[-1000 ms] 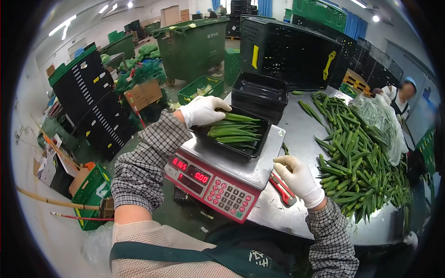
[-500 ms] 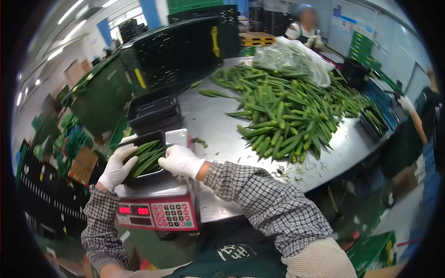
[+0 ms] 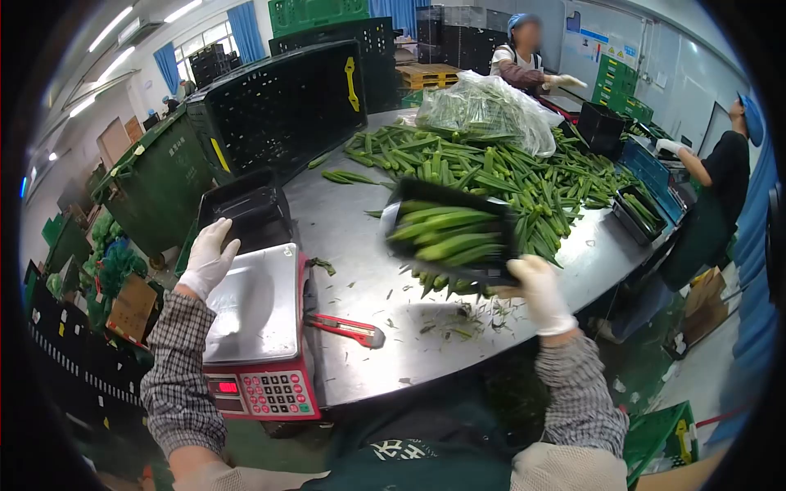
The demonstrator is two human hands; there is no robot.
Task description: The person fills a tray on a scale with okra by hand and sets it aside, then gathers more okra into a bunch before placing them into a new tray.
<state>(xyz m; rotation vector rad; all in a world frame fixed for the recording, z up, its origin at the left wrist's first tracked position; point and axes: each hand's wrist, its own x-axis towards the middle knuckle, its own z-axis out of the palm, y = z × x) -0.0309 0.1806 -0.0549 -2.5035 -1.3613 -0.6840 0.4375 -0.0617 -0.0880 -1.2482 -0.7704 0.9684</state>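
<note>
My right hand [image 3: 540,296], in a white glove, grips the right end of a black tray [image 3: 509,237] holding several okra pods [image 3: 450,233]. The tray is tilted above the metal table, in front of the okra pile [image 3: 491,168], and slightly blurred. My left hand [image 3: 211,255], also gloved, is empty with its fingers apart over the left edge of the scale [image 3: 258,307]. Nothing lies on the scale's metal plate. Beside the scale is a red box cutter [image 3: 348,329].
Black trays [image 3: 246,211] stand behind the scale. Large black crates [image 3: 278,106] border the metal table [image 3: 352,278] at the back left. A plastic bag [image 3: 491,110] lies on the pile. Two people [image 3: 520,61] [image 3: 725,155] stand beyond and at the right.
The tray of okra has left the scale and moved right in my right hand. My left hand has let go of it. The box cutter has come into view.
</note>
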